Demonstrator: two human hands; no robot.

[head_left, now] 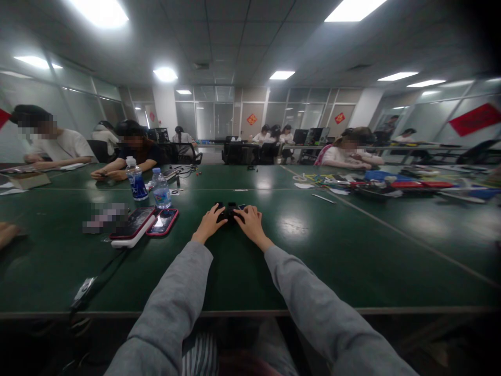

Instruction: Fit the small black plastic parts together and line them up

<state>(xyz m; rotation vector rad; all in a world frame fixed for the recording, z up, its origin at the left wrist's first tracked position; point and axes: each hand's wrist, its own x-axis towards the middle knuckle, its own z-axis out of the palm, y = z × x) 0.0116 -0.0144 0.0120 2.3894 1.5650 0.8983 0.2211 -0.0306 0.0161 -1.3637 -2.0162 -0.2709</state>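
Note:
Both my arms, in grey sleeves, reach forward over the dark green table (313, 250). My left hand (209, 223) and my right hand (251, 223) meet on a small black object (229, 211) lying on the table. The fingers of both hands curl around its sides, left hand on its left end, right hand on its right end. The object is mostly hidden by my fingers, and I cannot make out what it is.
Two phones in red cases (135, 222) (163, 221) lie left of my hands on a white block, with a cable (84, 290) near the front edge. Two water bottles (136, 179) (160, 189) stand behind them. Other people sit around the table; coloured clutter (391, 184) lies far right.

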